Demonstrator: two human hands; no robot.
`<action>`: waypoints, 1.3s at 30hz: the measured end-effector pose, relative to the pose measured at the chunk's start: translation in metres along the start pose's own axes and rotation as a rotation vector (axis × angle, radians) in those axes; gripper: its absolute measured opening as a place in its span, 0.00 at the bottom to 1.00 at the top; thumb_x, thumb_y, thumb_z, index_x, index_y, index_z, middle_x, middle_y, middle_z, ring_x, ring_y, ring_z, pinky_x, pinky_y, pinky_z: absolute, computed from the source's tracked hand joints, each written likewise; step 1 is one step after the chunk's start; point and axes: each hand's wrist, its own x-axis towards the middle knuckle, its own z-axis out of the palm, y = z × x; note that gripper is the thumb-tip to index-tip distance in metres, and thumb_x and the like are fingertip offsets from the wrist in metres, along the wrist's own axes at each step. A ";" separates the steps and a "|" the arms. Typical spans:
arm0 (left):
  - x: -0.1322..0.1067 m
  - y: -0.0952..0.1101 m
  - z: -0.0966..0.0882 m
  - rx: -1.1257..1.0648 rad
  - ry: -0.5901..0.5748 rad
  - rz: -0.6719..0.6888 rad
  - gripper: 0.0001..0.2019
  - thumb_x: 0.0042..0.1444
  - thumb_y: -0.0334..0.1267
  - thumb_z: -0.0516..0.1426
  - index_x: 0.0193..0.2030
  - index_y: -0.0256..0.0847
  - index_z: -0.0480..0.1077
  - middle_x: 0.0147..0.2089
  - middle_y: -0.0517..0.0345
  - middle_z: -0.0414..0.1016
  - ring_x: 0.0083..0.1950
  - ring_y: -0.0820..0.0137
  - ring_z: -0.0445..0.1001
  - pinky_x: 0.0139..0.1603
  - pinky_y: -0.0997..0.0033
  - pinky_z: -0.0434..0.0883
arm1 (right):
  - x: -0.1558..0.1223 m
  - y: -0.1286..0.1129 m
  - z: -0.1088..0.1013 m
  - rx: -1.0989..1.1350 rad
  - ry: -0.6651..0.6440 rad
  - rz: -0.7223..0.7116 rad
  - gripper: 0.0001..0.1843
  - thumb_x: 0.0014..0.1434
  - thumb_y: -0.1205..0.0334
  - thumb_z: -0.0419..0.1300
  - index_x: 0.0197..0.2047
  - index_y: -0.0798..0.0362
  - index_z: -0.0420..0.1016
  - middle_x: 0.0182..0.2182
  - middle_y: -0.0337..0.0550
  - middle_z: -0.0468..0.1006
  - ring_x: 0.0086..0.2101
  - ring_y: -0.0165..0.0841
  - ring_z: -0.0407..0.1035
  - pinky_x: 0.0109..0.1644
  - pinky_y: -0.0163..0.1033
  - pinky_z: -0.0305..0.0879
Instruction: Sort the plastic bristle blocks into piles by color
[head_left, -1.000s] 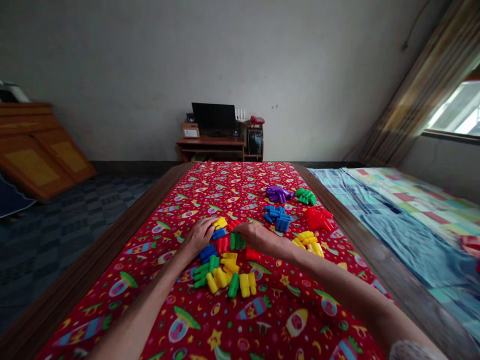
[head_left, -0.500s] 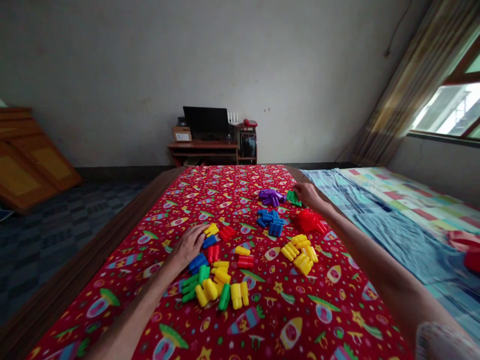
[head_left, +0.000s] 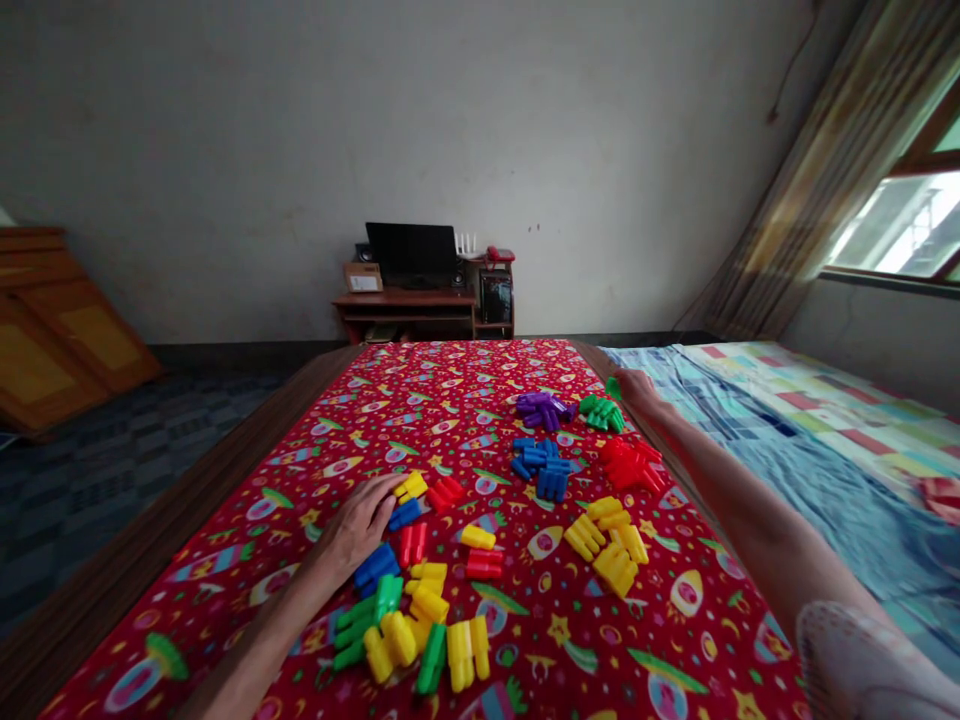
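Note:
My right hand [head_left: 637, 388] is closed on a small green building block [head_left: 613, 386], raised just beyond a pile of green blocks [head_left: 602, 412]. Nearby lie a purple pile [head_left: 540, 408], a blue pile [head_left: 545, 466] and a red pile [head_left: 631, 466], with a yellow pile [head_left: 611, 540] closer to me. On the left, my left hand [head_left: 366, 515] rests on the cloth, fingers loosely curved and apart. Its fingertips are beside a yellow block [head_left: 410, 487] and a blue block [head_left: 405, 514]. A mixed group with green [head_left: 367, 625], yellow and red blocks [head_left: 413, 545] spreads nearer me.
The blocks lie on a red patterned cloth [head_left: 517, 690] over a long table. A bed with a blue sheet [head_left: 735, 480] adjoins on the right. Beyond the far end stands a desk [head_left: 409, 300] with a monitor [head_left: 412, 255]. A wooden cabinet [head_left: 71, 320] is at left.
My right hand has moved from the green pile slightly right, with a green block now showing in its fingers. My left hand stays by the yellow and blue blocks. The view has shifted a little.

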 end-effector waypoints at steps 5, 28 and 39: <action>-0.001 0.002 -0.001 0.001 0.006 -0.006 0.19 0.63 0.41 0.44 0.51 0.39 0.71 0.50 0.48 0.78 0.52 0.62 0.76 0.55 0.63 0.73 | -0.004 0.002 0.019 -0.032 -0.090 -0.034 0.17 0.53 0.73 0.52 0.41 0.60 0.80 0.34 0.55 0.81 0.37 0.40 0.74 0.36 0.36 0.63; 0.008 0.024 -0.026 -0.308 -0.148 -0.337 0.28 0.61 0.53 0.43 0.56 0.34 0.68 0.57 0.41 0.74 0.58 0.56 0.73 0.57 0.56 0.70 | -0.147 -0.181 -0.043 0.400 -0.100 -0.808 0.13 0.66 0.66 0.50 0.38 0.57 0.76 0.30 0.47 0.77 0.29 0.29 0.69 0.34 0.32 0.58; -0.097 0.091 -0.084 -0.099 -0.362 0.005 0.25 0.60 0.42 0.57 0.65 0.52 0.62 0.69 0.52 0.59 0.69 0.56 0.58 0.65 0.53 0.64 | -0.246 -0.237 -0.027 0.326 -0.401 -1.222 0.20 0.61 0.55 0.60 0.55 0.50 0.70 0.52 0.53 0.72 0.47 0.39 0.69 0.46 0.39 0.65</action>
